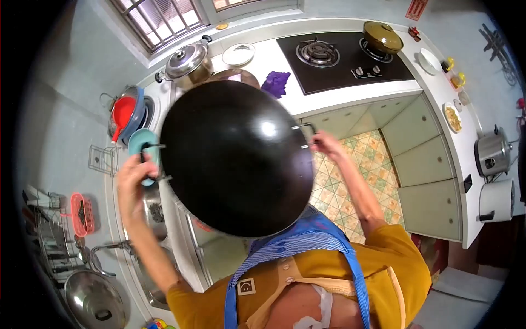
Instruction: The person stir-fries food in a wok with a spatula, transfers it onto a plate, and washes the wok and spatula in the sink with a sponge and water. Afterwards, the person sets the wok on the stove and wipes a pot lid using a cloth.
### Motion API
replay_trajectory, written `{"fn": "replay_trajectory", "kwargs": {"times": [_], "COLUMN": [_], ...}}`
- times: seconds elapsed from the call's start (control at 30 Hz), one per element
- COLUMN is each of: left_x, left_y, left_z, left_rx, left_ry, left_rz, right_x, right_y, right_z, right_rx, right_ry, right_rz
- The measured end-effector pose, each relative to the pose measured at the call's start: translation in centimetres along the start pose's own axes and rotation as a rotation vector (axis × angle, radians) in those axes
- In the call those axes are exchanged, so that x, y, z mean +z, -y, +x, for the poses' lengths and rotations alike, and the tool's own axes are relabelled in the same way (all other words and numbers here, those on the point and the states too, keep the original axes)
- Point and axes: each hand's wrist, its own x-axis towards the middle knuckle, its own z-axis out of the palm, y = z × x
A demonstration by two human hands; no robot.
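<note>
A large black wok (230, 164) is held up in front of my body, its dark round face toward the camera with a bright glint on it. My left hand (134, 175) is closed around the loop handle on its left side. On the other side, my right hand (327, 146) grips the opposite handle, close to the rim. Behind the wok, a round wooden board (249, 78) and part of the counter are partly hidden. A teal bowl (143, 137) shows just past my left hand, beside the sink (155, 211).
A black gas stove (345, 60) bears a lidded amber pot (382, 37). A steel pot (189, 63), a white plate (239, 54) and a purple cloth (276, 84) stand along the back counter. At right are a plate of food (452, 118) and a cooker (491, 153).
</note>
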Motion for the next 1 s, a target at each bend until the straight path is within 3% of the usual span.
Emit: {"fn": "replay_trajectory", "kwargs": {"times": [0.07, 0.13, 0.2, 0.37, 0.47, 0.73, 0.8, 1.0], "left_x": [4.0, 8.3, 12.7, 20.2, 23.4, 31.4, 33.4, 37.8], "left_y": [5.8, 11.0, 14.4, 17.6, 17.2, 13.8, 14.4, 15.7], "left_z": [4.0, 7.1, 9.6, 19.1, 27.0, 51.0, 56.1, 64.5], "left_rx": [-0.091, -0.195, -0.271, -0.387, -0.35, -0.12, -0.054, -0.112], "left_ry": [0.104, 0.238, 0.302, 0.55, 0.665, 0.428, 0.419, 0.419], "left_rz": [-0.106, -0.191, -0.274, -0.397, -0.528, -0.099, -0.122, -0.288], "right_x": [-3.8, -11.4, -12.6, -17.0, -18.0, -21.6, -23.0, -25.7], "right_y": [4.3, 6.4, 9.7, 15.9, 20.0, 30.8, 33.0, 36.7], "right_z": [-3.0, -3.7, -6.7, -7.6, -5.0, 12.2, 16.3, 23.4], "right_rx": [-0.095, -0.121, -0.202, -0.305, -0.359, -0.465, -0.442, -0.541], "right_ry": [-0.421, -0.429, -0.648, -0.829, -0.817, -0.787, -0.83, -0.856], "right_rz": [-0.093, -0.249, -0.281, -0.397, -0.31, -0.166, -0.248, -0.176]}}
